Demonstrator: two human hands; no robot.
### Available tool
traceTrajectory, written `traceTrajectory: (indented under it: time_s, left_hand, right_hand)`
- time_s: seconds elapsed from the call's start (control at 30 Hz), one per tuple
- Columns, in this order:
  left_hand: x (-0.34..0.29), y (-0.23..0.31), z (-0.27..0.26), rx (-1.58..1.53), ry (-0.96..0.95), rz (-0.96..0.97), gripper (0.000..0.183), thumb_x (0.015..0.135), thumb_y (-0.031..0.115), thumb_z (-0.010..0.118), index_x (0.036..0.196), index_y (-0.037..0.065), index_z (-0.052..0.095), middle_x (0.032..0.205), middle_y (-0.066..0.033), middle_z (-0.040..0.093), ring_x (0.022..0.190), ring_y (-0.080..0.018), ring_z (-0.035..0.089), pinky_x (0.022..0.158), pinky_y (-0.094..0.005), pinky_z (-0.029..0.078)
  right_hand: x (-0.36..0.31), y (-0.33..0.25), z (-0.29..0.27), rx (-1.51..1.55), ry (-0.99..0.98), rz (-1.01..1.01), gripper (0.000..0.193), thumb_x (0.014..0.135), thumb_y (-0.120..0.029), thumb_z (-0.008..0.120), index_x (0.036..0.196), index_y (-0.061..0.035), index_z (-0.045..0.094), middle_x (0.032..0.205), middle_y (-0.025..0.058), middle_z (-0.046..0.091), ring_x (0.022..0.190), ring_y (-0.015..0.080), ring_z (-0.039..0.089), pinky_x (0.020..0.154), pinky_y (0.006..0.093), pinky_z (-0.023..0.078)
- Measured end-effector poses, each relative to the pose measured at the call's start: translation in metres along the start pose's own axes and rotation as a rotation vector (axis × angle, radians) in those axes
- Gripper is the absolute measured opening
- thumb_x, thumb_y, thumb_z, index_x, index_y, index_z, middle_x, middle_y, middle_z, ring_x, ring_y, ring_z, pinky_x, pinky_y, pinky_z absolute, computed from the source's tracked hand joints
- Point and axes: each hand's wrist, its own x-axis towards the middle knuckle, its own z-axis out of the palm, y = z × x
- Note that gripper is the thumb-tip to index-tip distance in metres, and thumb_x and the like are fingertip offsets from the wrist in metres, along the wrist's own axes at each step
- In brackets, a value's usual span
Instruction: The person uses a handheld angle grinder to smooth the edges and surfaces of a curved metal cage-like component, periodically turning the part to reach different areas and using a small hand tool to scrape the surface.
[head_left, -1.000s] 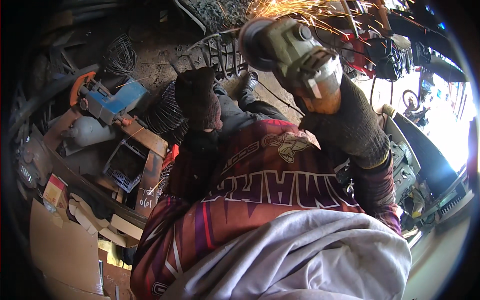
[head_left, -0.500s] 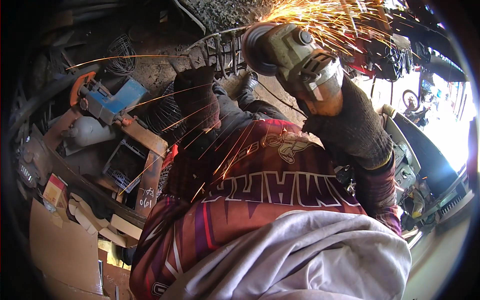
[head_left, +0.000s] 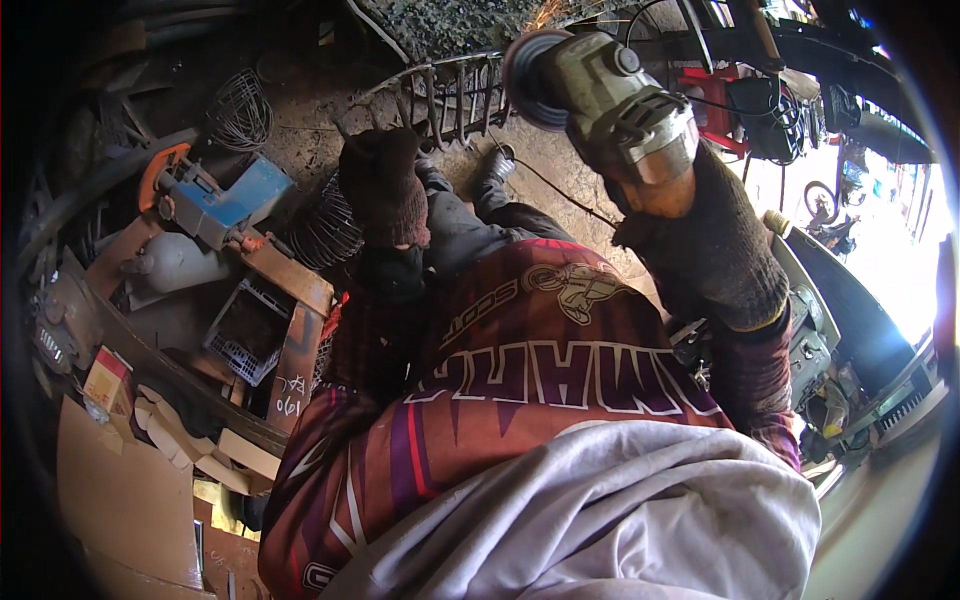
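My right hand (head_left: 700,240), in a dark knitted glove, is wrapped round the orange rear body of an angle grinder (head_left: 640,125). Its round disc (head_left: 536,80) sits just right of a dark metal frame with several short bars (head_left: 455,103), with a small gap seeming to part them. At the frame's left end my left hand (head_left: 385,180), gloved as well, is closed, with rod ends poking out past its fingers. The glove hides just where it grips the frame. A few faint sparks (head_left: 547,14) show beyond the disc.
Left of me stands a blue and orange machine part (head_left: 225,200) on a rusty steel frame (head_left: 290,275). Near it are a wire coil (head_left: 325,225), a grey cylinder (head_left: 180,265), a plastic crate (head_left: 240,355) and cardboard (head_left: 130,490). A cable (head_left: 560,195) crosses the floor.
The bright spark stream has shrunk to a few faint sparks. The grinder has shifted slightly right, off the frame. My left hand has moved a little left, still closed.
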Motion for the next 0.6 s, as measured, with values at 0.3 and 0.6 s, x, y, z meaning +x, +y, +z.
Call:
traceTrajectory:
  time_s: [0.3,0.6]
  left_hand:
    - [0.009,-0.002,0.004,0.364,0.023,0.309,0.016,0.079,0.012,0.069,0.077,0.001,0.057,0.076,-0.0047,0.059,0.069,-0.0158,0.055,0.06,-0.0324,0.046]
    - [0.015,0.005,0.01,0.127,-0.031,0.089,0.018,0.077,0.015,0.066,0.073,0.0,0.057,0.067,-0.0065,0.056,0.064,-0.0156,0.053,0.059,-0.0338,0.044]
  right_hand:
    - [-0.006,0.004,0.0,0.058,-0.055,-0.018,0.049,0.093,-0.025,0.056,0.138,-0.0122,0.042,0.136,0.007,0.05,0.128,0.0207,0.046,0.108,0.0339,0.037]
    - [0.015,-0.042,-0.127,0.883,-0.355,0.601,0.057,0.084,-0.022,0.068,0.135,-0.0079,0.045,0.129,0.0111,0.055,0.119,0.0213,0.054,0.099,0.0361,0.045]
